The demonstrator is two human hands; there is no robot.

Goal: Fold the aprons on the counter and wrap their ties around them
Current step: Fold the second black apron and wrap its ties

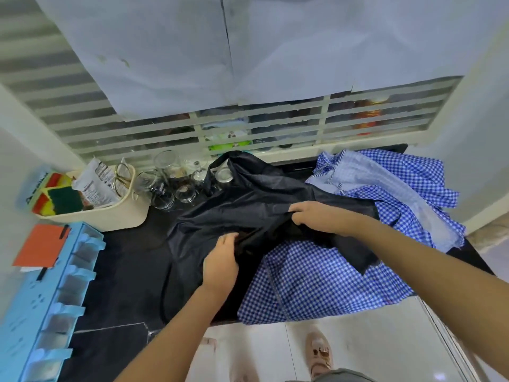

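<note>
A black apron (248, 205) lies crumpled across the middle of the dark counter (129, 260), its upper end draped over some glasses. My left hand (221, 261) grips a fold of the black fabric near the counter's front. My right hand (316, 216) pinches the same apron further right, fingers curled into the cloth. Blue-and-white checked aprons (316, 282) lie bunched on the right side of the counter, partly under the black one and hanging over the front edge. A thin black tie (165, 288) trails down the counter at the left.
Several clear glasses (176, 186) stand at the back of the counter. A cream basket (110, 213) with sponges and a packet sits at back left. A light blue rack (46, 307) with an orange notebook (38, 245) runs along the left. A louvred window is behind.
</note>
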